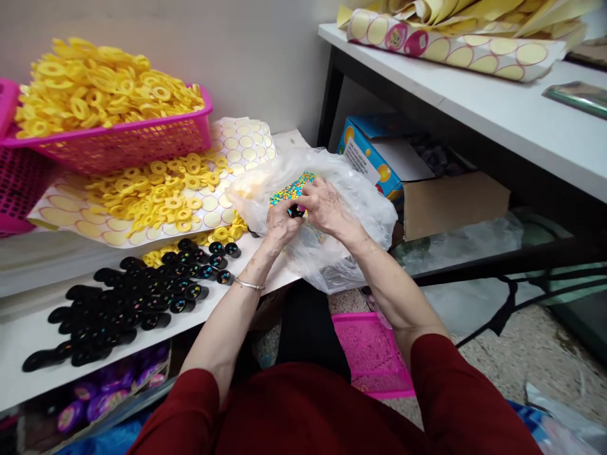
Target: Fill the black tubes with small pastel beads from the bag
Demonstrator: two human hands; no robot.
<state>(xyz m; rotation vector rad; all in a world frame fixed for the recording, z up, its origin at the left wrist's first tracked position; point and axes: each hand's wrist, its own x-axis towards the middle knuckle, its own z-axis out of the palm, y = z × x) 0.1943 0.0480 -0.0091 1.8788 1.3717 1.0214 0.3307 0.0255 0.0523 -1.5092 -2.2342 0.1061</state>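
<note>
My left hand is closed around a small black cup, most of it hidden by the fingers. Over the cup's mouth, the fingers of my right hand are bent and pressed together; what they pinch, if anything, is hidden. Both hands are above a crumpled clear plastic bag that is spread open. Small round candy-like beads in blue, orange and yellow lie in it. To the left, many black cups stand and lie crowded on the white table, several showing coloured beads inside.
A pink basket heaped with yellow rings stands at the back left, with more loose rings on a label sheet. An open blue box sits under a white table. A pink crate is on the floor.
</note>
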